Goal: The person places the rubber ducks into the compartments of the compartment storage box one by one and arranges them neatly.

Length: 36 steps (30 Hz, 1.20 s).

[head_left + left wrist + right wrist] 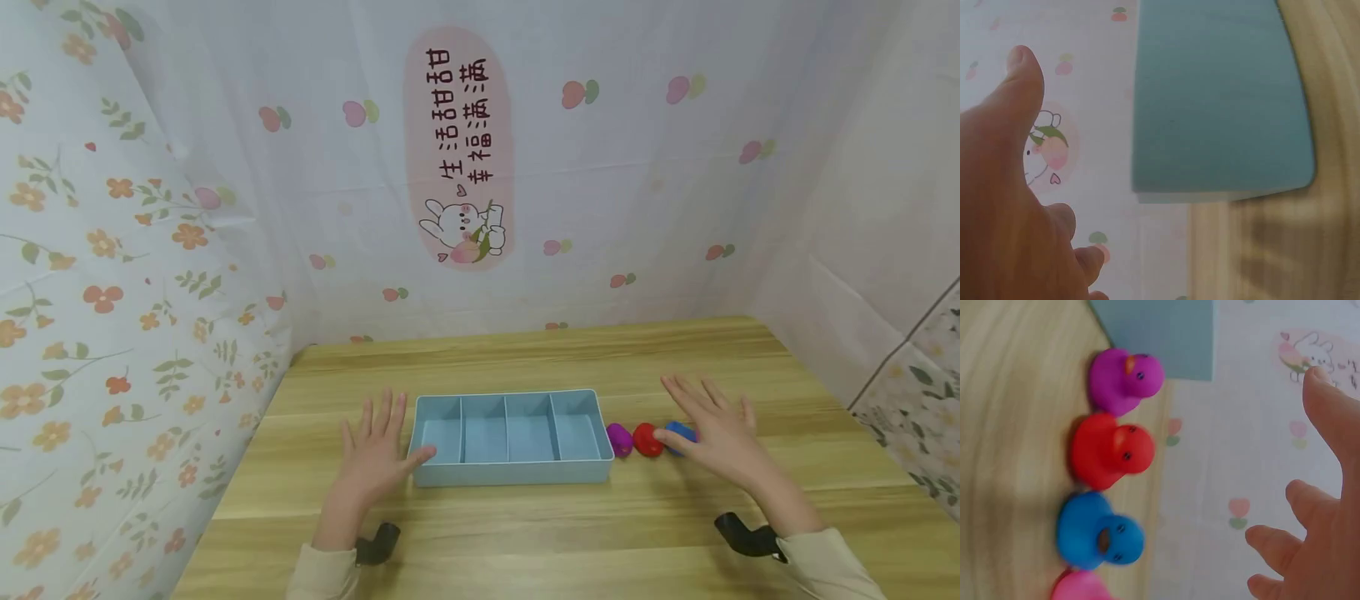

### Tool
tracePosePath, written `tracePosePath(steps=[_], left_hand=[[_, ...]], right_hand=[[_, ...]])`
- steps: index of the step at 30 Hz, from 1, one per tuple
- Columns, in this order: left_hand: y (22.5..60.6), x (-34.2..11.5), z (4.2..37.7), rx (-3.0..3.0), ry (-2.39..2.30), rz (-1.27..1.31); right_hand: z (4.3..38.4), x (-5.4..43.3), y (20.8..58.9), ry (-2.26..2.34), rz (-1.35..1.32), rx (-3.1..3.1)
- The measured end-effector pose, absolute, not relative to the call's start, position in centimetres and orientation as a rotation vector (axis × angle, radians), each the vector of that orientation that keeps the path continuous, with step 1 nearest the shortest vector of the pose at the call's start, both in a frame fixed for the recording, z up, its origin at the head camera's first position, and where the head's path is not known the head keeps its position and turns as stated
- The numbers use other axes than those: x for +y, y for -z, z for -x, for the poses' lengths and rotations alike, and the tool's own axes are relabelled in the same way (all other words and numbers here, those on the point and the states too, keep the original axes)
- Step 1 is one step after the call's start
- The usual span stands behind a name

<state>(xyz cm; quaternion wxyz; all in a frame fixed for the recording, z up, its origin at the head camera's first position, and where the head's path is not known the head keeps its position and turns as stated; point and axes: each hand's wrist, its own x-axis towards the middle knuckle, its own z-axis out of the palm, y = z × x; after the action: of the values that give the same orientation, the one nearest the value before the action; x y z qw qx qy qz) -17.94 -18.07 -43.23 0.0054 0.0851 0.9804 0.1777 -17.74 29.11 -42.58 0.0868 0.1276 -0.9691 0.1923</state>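
A light blue tray [513,473] divided into compartments lies on the table, its inside bare. My left hand [372,454] hovers with fingers spread by the tray's left end, holding nothing. To the tray's right stands a row of rubber ducks: a purple duck [1124,381], a red duck [1110,453], a blue duck [1097,531] and a pink duck [1082,587], partly cut off in the right wrist view. Over the row's right part is my right hand [722,435], fingers spread and nothing held; in the head view it hides the pink duck almost wholly.
The wood-grain table [480,533] reaches back to a white patterned curtain [630,192]. Another flowered cloth [142,292] hangs along the left side. Black curved pieces [378,544] sit at both wrists.
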Motion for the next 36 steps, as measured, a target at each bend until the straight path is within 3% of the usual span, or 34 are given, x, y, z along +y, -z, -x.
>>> tracePosePath(steps=[36], left_hand=[[46.8,-17.4,17.1,3.047,-0.818,-0.367]], right_hand=[[17.0,35.6,48.6,-0.74,-0.144,-2.816]])
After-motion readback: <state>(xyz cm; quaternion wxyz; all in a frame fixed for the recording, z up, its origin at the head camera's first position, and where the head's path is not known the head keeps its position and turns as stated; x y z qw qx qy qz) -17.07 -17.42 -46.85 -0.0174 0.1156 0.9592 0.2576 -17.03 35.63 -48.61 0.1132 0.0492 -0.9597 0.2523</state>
